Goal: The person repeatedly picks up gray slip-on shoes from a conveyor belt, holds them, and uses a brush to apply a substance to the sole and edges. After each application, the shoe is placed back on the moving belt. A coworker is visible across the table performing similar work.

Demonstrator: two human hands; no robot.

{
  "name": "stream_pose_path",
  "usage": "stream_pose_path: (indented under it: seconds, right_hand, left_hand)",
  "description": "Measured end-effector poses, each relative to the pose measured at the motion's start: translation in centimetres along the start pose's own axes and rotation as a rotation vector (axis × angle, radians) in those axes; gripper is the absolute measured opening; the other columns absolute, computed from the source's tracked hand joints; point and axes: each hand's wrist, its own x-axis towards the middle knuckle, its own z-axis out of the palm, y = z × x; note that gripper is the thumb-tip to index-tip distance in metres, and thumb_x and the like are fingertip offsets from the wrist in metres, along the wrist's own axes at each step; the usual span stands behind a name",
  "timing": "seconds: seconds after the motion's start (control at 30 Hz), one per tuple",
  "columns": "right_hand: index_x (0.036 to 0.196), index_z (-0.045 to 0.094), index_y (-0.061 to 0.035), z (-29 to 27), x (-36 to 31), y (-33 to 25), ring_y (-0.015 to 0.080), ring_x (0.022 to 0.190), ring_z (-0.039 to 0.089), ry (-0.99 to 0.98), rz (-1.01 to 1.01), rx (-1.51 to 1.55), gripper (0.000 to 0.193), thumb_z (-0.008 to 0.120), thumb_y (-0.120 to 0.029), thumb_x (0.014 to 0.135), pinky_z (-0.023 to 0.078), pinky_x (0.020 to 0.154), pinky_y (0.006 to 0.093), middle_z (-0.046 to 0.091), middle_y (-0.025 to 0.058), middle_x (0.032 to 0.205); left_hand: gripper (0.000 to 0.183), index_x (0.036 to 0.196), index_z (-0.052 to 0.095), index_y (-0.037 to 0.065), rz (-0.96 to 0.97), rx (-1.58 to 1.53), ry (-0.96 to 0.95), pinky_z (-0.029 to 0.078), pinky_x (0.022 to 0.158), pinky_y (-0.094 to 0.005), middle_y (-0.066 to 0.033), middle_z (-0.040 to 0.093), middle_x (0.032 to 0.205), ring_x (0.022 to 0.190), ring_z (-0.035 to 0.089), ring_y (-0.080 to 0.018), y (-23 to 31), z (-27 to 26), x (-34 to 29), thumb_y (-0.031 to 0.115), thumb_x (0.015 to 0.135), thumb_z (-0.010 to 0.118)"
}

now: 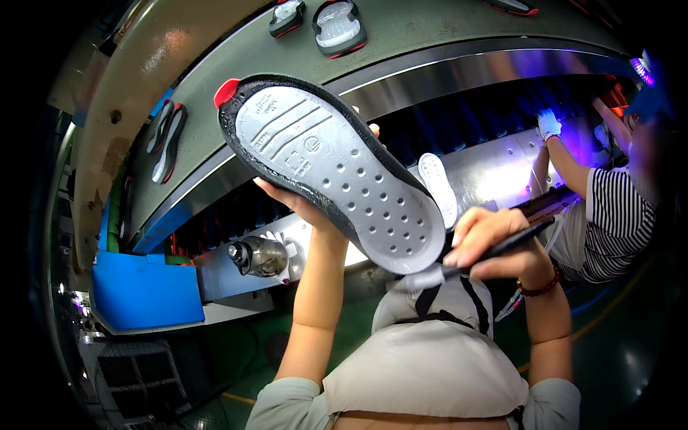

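Observation:
A shoe sole (344, 172) with a grey dimpled inner face, black rim and red heel tab is held up, tilted, in front of me. My left hand (297, 201) grips it from beneath; the thumb shows at the near edge and fingertips at the far edge, the rest hidden behind it. In my right hand (494, 244) is a brush (519, 238) with a black handle. Its pale, blurred bristles are at the sole's rounded toe end, by the near rim; whether they touch it I cannot tell.
Beyond lies a green conveyor belt (430, 32) with a metal edge, carrying several soles (340, 29). A pale sole (438, 188) rests on the metal ledge. A bottle (259, 256) stands left, beside a blue box (147, 290). At right, a co-worker's gloved hand (549, 124) reaches in under purple light.

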Motion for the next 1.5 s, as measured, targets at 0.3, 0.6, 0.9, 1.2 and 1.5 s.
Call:
stream_pose_path:
  seconds: [0.3,0.6,0.9,1.2,1.5]
  right_hand:
    - [0.081,0.066,0.0010,-1.3,-0.7,3.7,0.0205,0.095,0.053,0.079,-0.077,0.248,0.019,0.069,0.002,0.062,0.040,0.087,0.0310,0.065,0.0141,0.085]
    - [0.089,0.060,0.0032,1.4,0.1,3.9,0.0229,0.095,0.057,0.372,0.115,0.584,0.017,0.059,0.007,0.072,0.043,0.088,0.0321,0.059,0.0183,0.095]
    - [0.085,0.065,-0.0010,0.7,1.5,0.7,0.0179,0.077,0.059,-0.256,0.061,-0.210,0.019,0.069,0.002,0.066,0.046,0.074,0.0268,0.065,0.0117,0.090]
    - [0.088,0.062,0.0002,-0.4,2.6,0.1,0.0243,0.084,0.063,-0.434,0.028,-0.328,0.021,0.066,0.002,0.068,0.050,0.072,0.0294,0.064,0.0133,0.091]
    - [0.085,0.065,-0.0056,-1.1,3.5,-2.2,0.0180,0.074,0.064,-0.633,0.059,-0.604,0.013,0.066,-0.007,0.072,0.042,0.056,0.0235,0.065,0.0084,0.092]
  left_hand:
    - [0.099,0.134,0.019,0.006,-0.087,-0.011,0.078,0.043,0.084,-0.0517,-0.0271,0.032,0.127,0.107,0.044,-0.0441,-0.6,0.4,0.2,0.078,0.068,0.032]
    - [0.084,0.128,0.032,0.001,-0.328,-0.154,0.102,0.038,0.093,-0.0419,-0.0206,0.043,0.123,0.109,0.047,-0.0329,-2.4,-2.2,-6.0,0.062,0.072,0.041]
    - [0.045,0.113,0.049,-0.001,-0.565,-0.310,0.011,0.046,0.082,-0.0336,-0.0162,0.058,0.104,0.091,0.058,-0.0249,-0.5,-3.4,-4.7,0.022,0.075,0.053]
    - [0.044,0.107,0.057,0.004,-1.135,0.253,0.302,0.046,0.076,-0.0300,-0.0117,0.061,0.098,0.083,0.059,-0.0192,1.5,1.3,-3.1,0.027,0.070,0.063]
    - [0.049,0.108,0.056,0.004,-1.333,0.403,0.248,0.045,0.078,-0.0301,-0.0129,0.059,0.101,0.086,0.058,-0.0196,1.8,2.3,-2.7,0.030,0.068,0.068]
